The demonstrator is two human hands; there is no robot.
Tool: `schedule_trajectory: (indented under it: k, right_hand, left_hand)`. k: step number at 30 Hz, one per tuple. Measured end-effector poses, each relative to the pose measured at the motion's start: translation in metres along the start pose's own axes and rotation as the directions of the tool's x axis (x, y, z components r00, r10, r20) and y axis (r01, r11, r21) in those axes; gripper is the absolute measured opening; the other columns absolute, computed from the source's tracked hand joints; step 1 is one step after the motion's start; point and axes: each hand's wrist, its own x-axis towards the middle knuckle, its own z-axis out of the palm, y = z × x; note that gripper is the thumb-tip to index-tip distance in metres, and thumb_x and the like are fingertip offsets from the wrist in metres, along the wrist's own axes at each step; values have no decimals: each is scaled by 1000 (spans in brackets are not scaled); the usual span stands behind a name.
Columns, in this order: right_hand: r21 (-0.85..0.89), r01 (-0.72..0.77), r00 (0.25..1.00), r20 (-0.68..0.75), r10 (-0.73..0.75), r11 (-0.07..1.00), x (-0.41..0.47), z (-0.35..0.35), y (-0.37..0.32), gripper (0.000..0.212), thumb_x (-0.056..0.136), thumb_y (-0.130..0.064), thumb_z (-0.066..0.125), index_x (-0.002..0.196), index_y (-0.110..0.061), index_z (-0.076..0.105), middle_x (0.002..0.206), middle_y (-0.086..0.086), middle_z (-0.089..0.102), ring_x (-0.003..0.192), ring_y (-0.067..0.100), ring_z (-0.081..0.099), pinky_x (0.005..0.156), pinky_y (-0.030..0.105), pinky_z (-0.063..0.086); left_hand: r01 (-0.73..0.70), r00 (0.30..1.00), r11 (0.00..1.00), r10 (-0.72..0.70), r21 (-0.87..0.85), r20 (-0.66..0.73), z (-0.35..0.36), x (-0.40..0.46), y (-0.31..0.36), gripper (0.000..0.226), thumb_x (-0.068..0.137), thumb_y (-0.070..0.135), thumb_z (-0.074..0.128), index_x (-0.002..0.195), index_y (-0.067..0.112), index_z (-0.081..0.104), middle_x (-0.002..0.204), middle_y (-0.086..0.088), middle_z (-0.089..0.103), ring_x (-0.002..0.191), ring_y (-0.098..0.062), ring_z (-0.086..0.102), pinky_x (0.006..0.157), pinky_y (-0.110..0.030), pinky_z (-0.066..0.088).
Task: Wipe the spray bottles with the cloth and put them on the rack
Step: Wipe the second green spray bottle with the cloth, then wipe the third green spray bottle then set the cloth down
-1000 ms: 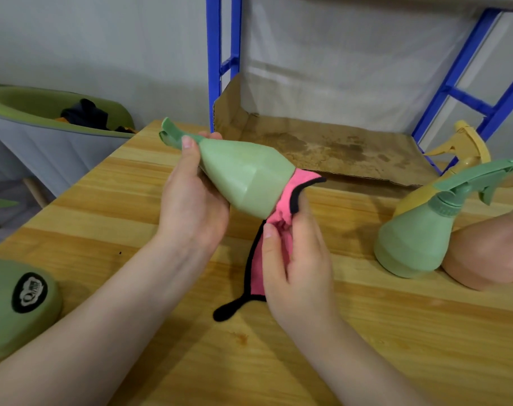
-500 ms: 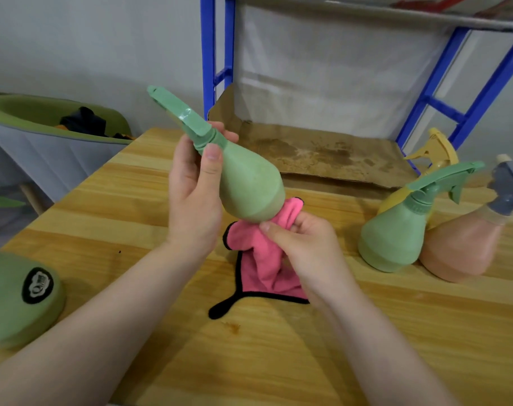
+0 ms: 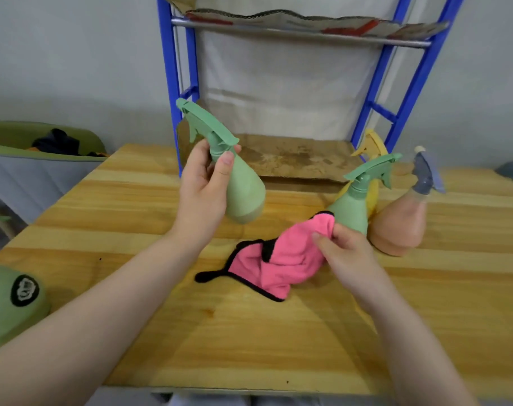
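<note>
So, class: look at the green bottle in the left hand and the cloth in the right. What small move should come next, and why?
Probably carry the green bottle forward onto the rack's cardboard shelf. The left hand grips its neck, lifted clear of the table, while the right hand holds the pink cloth apart from it, so wiping looks finished.

my left grip (image 3: pixel 204 183) holds a green spray bottle (image 3: pixel 237 183) by the neck, tilted, above the surface (image 3: pixel 132 332). my right grip (image 3: pixel 347 249) pinches the pink black-edged cloth (image 3: pixel 278 259) lying crumpled there. another green spray bottle (image 3: pixel 353 208), a yellow one (image 3: pixel 372 148) and a peach one (image 3: pixel 401 224) stand together beside the blue rack (image 3: pixel 173 83).
</note>
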Motion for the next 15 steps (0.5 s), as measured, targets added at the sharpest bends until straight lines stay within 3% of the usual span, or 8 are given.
schedule_trajectory:
  k: [3, 6, 10, 13, 15]
  right_hand:
    - [-64, 22, 996, -90, -27, 998, -14, -10, 9, 24, 94, -6, 56, 72, -12, 59, 59, -5, 53, 59, 4, 42, 57, 28, 38]
    - [-65, 32, 990, -134, -41, 997, -28, -20, 21, 17, 93, -1, 54, 87, -12, 66, 75, 11, 65, 68, 15, 51, 66, 33, 44]
    - [10, 22, 982, -189, -20, 1000, -42, -29, 36, 16, 96, -5, 54, 99, -13, 67, 92, 8, 72, 92, 27, 66, 83, 44, 53]
    - [31, 37, 977, -210, -30, 999, -44, -31, 42, 11, 97, -9, 55, 97, -14, 65, 91, 5, 72, 91, 23, 67, 81, 43, 54]
    - [29, 66, 973, -224, -58, 997, -45, -33, 43, 6, 97, -10, 56, 95, -14, 61, 85, 6, 70, 83, 19, 66, 73, 38, 52]
  left_hand:
    - [26, 998, 999, -27, 23, 63, 21, 4, -1, 20, 102, 9, 48, 119, 5, 56, 109, 2, 66, 93, 7, 61, 82, -14, 46]
    - [56, 991, 998, -60, 35, 118, 44, 5, -7, 18, 101, 12, 50, 117, 7, 58, 106, 4, 67, 91, 5, 62, 80, -15, 47]
    - [100, 973, 992, -114, 78, 199, 75, 7, -18, 24, 98, 26, 55, 118, 14, 60, 110, 2, 69, 101, -5, 65, 90, -28, 51]
    - [96, 970, 980, -132, 177, 203, 92, 7, -29, 28, 88, 47, 55, 109, 29, 60, 114, 0, 69, 110, -15, 63, 100, -45, 49]
    - [100, 971, 972, -142, 211, 193, 100, 7, -37, 33, 87, 49, 54, 110, 25, 60, 114, -1, 68, 112, -16, 63, 101, -49, 48]
